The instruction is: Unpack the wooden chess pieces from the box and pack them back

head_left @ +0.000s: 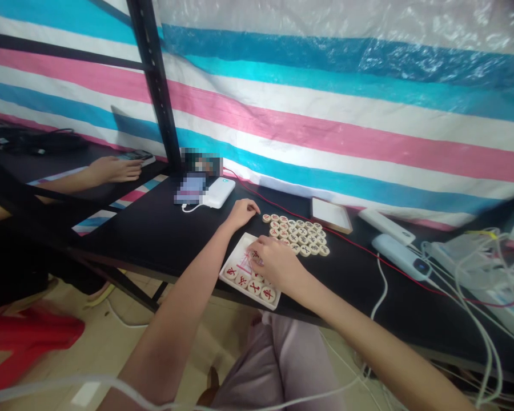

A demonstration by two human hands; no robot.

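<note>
A small white board [240, 251] with red lines lies at the front edge of the black table [163, 228]. Several round wooden pieces with red characters [254, 286] sit along its near side. My right hand [274, 264] rests over the board, fingers curled in a pinch on a piece I can barely see. My left hand [241, 212] lies on the table beyond the board, fingers bent, fingertips close to a cluster of several more round pieces [300, 234]. Whether it holds one I cannot make out.
A white power bank [217, 192] with a cable and a phone lie at the back left. A flat wooden-edged box [330, 215], two more white power banks [400, 257] and tangled cables sit to the right. Another person's hand [113, 169] rests on the neighbouring table, left.
</note>
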